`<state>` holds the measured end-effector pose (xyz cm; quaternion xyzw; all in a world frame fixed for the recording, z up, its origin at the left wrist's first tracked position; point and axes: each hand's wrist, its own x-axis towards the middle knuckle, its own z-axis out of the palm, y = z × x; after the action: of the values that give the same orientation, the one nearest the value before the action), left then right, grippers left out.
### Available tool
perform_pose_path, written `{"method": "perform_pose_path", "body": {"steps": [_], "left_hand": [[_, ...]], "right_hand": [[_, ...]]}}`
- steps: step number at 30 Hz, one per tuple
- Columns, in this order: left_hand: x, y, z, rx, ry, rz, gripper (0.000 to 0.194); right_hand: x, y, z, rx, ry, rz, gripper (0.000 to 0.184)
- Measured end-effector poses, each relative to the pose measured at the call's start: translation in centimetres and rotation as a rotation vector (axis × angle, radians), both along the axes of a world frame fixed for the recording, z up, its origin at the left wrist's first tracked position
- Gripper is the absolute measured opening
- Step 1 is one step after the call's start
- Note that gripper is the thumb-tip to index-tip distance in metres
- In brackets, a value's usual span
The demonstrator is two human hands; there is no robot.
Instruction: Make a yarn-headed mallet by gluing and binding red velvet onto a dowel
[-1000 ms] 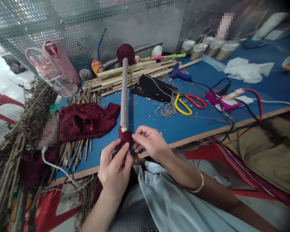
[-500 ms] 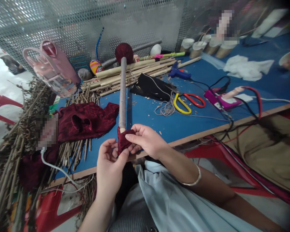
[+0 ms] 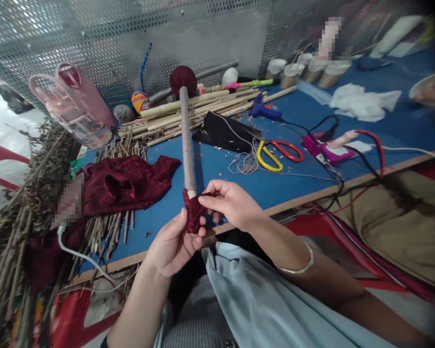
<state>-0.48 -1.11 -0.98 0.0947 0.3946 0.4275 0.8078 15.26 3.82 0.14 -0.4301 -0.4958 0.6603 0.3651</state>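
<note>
A long grey stick (image 3: 187, 140) lies pointing away from me, with a dark red cloth ball (image 3: 183, 79) on its far end. A small piece of dark red cloth (image 3: 193, 211) covers the near end. My left hand (image 3: 172, 244) is closed on that cloth from below, thumb pressed to it. From the right, the fingers of my right hand (image 3: 232, 203) pinch the cloth's top edge. More dark red cloth (image 3: 126, 182) lies in a heap to the left on the blue table (image 3: 290, 181).
Yellow and red scissors (image 3: 277, 153), string, black fabric (image 3: 226, 131), a blue glue gun (image 3: 263, 111) and a pink device with cables (image 3: 324, 147) lie beyond my hands. Bamboo sticks (image 3: 199, 107) are stacked at the back, dry twigs (image 3: 25, 212) at the left. White cloth (image 3: 362, 101) is far right.
Both hands shifted slightly right with the stick's near end. My left hand turned palm up under the cloth, and the right fingers moved to the cloth's top edge.
</note>
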Motion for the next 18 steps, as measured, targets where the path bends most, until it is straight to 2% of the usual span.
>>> {"method": "perform_pose_path", "body": {"steps": [4,10,14,18], "left_hand": [[0.8,-0.1,-0.4,0.043,-0.018,0.046,0.025],[1.6,0.3,0.5,0.135,-0.027,-0.002,0.025],[1.6,0.2,1.0,0.193,0.027,-0.013,0.022],[1.5,0.2,1.2,0.188,0.099,0.002,0.028]], "right_hand": [[0.8,-0.5,0.4,0.045,-0.022,-0.083,0.024],[0.9,-1.3,-0.4,-0.058,0.093,-0.085,0.029],[0.5,-1.5,-0.7,-0.097,0.082,-0.098,0.028],[0.0,-1.5,-0.7,-0.110,0.093,-0.078,0.025]]}}
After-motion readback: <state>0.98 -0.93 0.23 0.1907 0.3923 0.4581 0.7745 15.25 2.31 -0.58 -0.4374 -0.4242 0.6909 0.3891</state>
